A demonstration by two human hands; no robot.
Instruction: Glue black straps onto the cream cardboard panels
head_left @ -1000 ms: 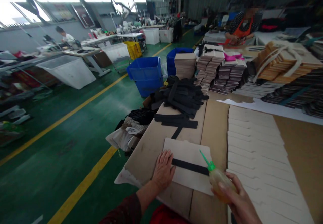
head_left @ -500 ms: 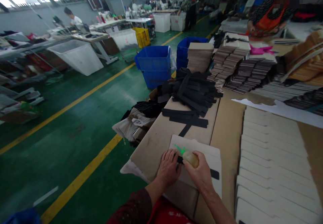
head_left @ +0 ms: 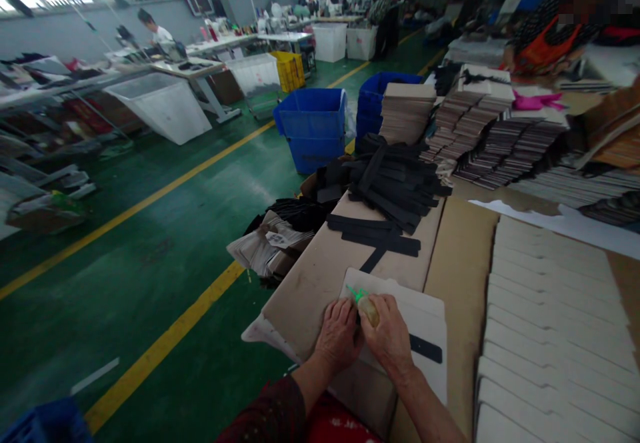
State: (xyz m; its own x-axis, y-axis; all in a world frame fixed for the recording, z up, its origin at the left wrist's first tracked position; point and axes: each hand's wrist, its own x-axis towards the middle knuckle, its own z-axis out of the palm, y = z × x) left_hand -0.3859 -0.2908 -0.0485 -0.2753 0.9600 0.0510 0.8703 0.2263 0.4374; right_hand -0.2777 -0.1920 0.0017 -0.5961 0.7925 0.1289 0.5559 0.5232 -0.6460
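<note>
Right hand (head_left: 387, 336) grasped a rounded, translucent yellowish bottle (head_left: 369, 311); left hand (head_left: 337, 338), grip released, lay flat. One flat black strip (head_left: 427, 348) crossed the pale rectangular board (head_left: 423, 306), near; loose black strips (head_left: 383, 183) lay heaped beyond, unplaced.

We count one left hand (head_left: 339, 336), one right hand (head_left: 390, 336), one bottle (head_left: 369, 311), one yellow bin (head_left: 291, 71), one pink cloth (head_left: 537, 101), one orange apron (head_left: 547, 50).

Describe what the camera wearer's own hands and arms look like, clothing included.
The left hand and right hand wear no gloves. The left arm has a dark maroon, faintly patterned sleeve ending on the forearm; the right forearm is bare as far as it shows.
</note>
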